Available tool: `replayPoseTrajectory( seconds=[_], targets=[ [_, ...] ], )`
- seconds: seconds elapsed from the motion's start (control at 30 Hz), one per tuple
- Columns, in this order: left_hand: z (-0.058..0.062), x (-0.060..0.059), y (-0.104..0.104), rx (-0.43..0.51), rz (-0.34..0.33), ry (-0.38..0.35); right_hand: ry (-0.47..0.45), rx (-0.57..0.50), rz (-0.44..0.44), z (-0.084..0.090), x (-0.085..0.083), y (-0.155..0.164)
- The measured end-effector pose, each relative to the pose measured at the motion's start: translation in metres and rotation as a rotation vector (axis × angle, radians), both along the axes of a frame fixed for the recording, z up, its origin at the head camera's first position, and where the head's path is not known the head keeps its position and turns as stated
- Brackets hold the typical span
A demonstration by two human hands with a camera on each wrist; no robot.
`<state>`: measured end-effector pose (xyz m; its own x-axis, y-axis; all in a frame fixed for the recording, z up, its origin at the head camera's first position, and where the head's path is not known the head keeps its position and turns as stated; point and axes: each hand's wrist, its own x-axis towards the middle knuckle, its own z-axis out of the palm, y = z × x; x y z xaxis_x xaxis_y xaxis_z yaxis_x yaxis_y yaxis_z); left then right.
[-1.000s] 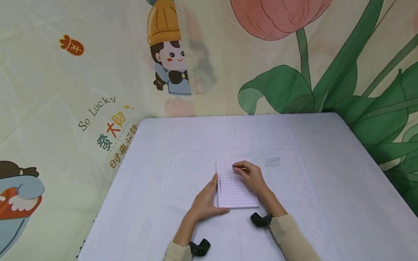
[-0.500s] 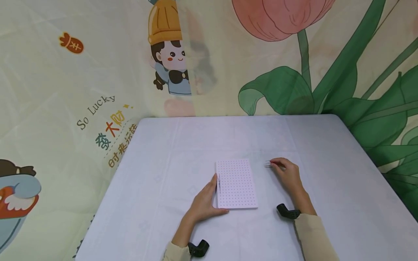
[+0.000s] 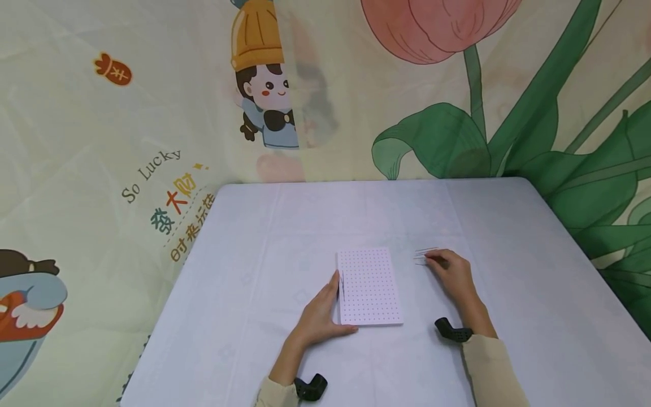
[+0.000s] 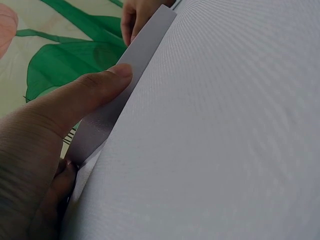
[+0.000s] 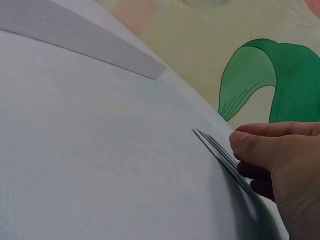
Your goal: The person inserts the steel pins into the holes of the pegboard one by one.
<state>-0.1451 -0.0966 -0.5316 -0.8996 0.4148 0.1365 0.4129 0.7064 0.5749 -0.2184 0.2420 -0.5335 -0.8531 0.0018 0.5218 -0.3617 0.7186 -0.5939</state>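
The left hand (image 3: 320, 316) spreads along two edges of the dotted block (image 3: 368, 288); thin needles (image 5: 218, 148) lie at the fingertips of the right hand (image 3: 452, 277), whether pinched I cannot tell

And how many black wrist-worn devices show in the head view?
2: one black device on the wrist of the left hand, another black device on the wrist of the right hand.

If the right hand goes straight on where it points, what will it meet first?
The right hand would probably meet the thin metal pins first; the dotted board may follow, though depth is unclear.
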Motion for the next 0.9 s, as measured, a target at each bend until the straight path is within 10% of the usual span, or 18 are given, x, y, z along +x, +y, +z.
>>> replayPoseTrajectory(
  seconds=[0.3, 0.9],
  targets=[
    [-0.0003, 0.0004, 0.0007, -0.003, -0.002, -0.002, -0.136, -0.013, 0.013, -0.0021, 0.0041, 0.0044],
    [0.0011, 0.001, 0.0001, 0.001, -0.004, -0.001, -0.12, -0.001, 0.032, -0.0019, 0.0014, -0.0037]
  ],
)
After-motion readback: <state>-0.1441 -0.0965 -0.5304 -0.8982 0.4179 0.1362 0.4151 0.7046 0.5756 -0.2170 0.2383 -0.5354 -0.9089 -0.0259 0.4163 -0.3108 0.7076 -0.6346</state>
